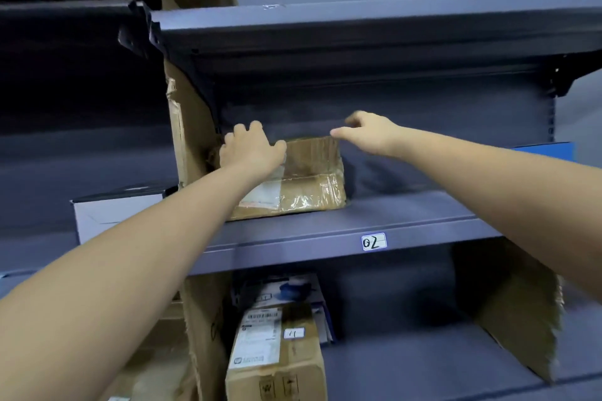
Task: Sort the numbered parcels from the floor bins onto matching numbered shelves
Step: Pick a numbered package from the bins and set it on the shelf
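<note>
Starting at the left, a white box (107,215) sits on the neighbouring shelf, and a tall cardboard divider (187,146) stands between that bay and this one. Just right of the divider, the left hand (250,148) rests on the top left of the taped brown parcel (306,185), fingers spread and fairly straight, pressing on it, not curled round it. The parcel lies on the grey shelf (407,215) whose front label (374,241) reads 02, tucked close against the divider. The right hand (368,135) hovers at the parcel's top right corner, thumb out, fingers loosely bent; whether it touches the cardboard I cannot tell, and it grips nothing.

Below, a parcel marked 11 (277,348) stands on the lower shelf.

The risk, as I judge it: the parcel's own number is not visible, so a mismatch with 02 cannot be ruled out. A hard push from the left hand could also buckle the flimsy divider.
</note>
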Demonstrator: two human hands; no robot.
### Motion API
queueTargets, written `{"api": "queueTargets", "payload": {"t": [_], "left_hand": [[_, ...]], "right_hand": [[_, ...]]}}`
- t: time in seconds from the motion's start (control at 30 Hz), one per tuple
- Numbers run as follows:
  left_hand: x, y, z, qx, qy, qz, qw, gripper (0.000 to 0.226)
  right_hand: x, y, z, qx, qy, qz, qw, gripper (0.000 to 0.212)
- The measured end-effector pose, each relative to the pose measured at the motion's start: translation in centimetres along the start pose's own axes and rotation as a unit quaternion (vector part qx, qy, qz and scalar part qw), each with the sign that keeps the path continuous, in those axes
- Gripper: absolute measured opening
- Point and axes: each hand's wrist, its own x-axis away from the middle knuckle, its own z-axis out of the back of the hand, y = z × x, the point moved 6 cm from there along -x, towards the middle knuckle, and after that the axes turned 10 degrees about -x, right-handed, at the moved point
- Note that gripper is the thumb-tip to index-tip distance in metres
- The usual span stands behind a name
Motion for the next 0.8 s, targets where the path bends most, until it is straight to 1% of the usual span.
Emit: {"api": "queueTargets", "payload": {"t": [0.13, 0.3, 0.37, 0.5, 0.6, 0.8], "left_hand": [[1.5, 2.8, 0.3, 0.032, -0.023, -0.062, 0.997, 0.052], [4.2, 7.4, 0.5, 0.087, -0.04, -0.123, 0.988, 0.054], [5.6, 9.7, 0.4, 0.106, -0.057, -0.16, 0.98, 0.055], [8.5, 14.5, 0.8, 0.112, -0.085, -0.229, 0.963, 0.056], [11.0, 18.4, 1.6, 0.125, -0.091, -0.257, 0.954, 0.055], [17.6, 26.7, 2.7, 0.162, -0.13, -0.303, 0.93, 0.053]], "right_hand": [[3.8, -0.4, 2.8, 0.085, 0.0, 0.045, 0.995, 0.059], [8.8, 1.1, 7.3, 0.152, 0.027, 0.059, 0.986, 0.057], [10.8, 2.1, 9.2, 0.181, 0.028, 0.061, 0.981, 0.058], [14.3, 4.2, 12.9, 0.241, 0.017, 0.044, 0.969, 0.062], [17.3, 5.2, 16.5, 0.274, 0.023, 0.027, 0.961, 0.063], [25.0, 8.0, 23.3, 0.326, 0.022, -0.018, 0.945, 0.06]]}}
